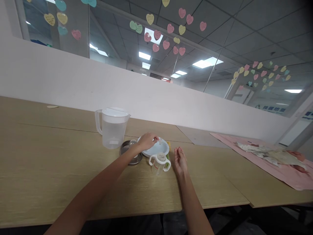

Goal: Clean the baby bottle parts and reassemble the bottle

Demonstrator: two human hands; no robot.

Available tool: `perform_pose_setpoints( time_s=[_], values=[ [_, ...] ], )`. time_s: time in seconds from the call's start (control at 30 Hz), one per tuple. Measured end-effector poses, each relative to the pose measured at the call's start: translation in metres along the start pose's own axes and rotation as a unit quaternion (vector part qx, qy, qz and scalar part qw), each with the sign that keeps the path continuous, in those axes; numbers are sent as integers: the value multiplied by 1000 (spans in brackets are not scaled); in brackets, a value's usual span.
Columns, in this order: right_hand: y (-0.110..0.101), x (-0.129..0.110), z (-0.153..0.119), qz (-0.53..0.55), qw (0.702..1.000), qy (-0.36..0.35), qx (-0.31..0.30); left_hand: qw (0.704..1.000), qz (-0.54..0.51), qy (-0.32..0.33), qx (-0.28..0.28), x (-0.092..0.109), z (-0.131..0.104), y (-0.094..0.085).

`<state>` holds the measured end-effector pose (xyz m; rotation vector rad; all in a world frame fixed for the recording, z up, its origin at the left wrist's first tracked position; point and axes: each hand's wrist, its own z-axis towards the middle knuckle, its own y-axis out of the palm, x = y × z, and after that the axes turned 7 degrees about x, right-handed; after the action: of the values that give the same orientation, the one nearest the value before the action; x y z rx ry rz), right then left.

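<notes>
My left hand reaches over a pale blue bowl, its fingers pinched on a small clear item too small to name. A clear bottle with two white handles and an open top stands in front of the bowl. My right hand is just right of the bottle, palm turned up, fingers extended, holding nothing. Left of the bowl is a round metal tray with a small clear dome-shaped part on it. Something yellow and green shows behind the bottle.
A clear lidded pitcher stands at the back left of the wooden table. On the right, a baby doll in pale clothes lies on a pink mat. A white wall runs behind.
</notes>
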<state>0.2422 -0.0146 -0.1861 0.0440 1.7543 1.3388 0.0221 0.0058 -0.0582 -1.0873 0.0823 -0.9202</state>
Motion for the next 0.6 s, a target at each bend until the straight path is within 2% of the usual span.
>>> perform_pose_setpoints(
  time_s=[0.4, 0.6],
  values=[
    [-4, 3, 3, -16, 999, -6, -37, 999, 25, -23, 27, 2, -2, -3],
    [4, 1, -5, 2, 999, 26, -47, 998, 39, -35, 18, 4, -3, -5]
  ],
)
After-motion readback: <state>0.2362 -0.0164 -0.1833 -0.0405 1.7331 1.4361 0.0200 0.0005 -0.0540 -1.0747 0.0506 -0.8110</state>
